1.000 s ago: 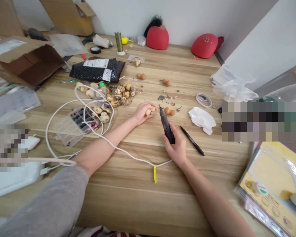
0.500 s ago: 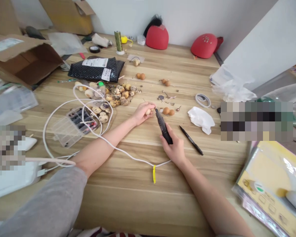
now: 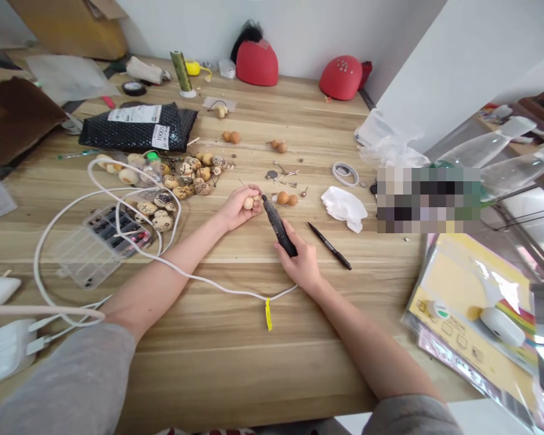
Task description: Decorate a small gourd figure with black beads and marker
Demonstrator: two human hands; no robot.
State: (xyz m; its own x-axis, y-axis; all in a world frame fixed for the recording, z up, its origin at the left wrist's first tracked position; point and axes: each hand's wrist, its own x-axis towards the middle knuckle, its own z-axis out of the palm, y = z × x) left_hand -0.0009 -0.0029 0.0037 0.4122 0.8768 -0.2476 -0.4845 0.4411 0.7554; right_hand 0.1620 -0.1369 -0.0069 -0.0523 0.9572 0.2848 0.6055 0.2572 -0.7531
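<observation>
On the wooden table (image 3: 217, 374), the left hand (image 3: 236, 208) curls closed around a small dried gourd (image 3: 249, 203), light and probably brittle, best held gently by its belly; the right hand (image 3: 303, 264) wraps a black engraving pen (image 3: 275, 223), tip just beside the gourd.

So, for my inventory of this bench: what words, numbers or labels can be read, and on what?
"1000" on the white label of the black bubble mailer.
Second white label: too small to read.
Yellow card in the plastic sleeve: too blurred to read.
Black rotary tool: nothing legible.
</observation>
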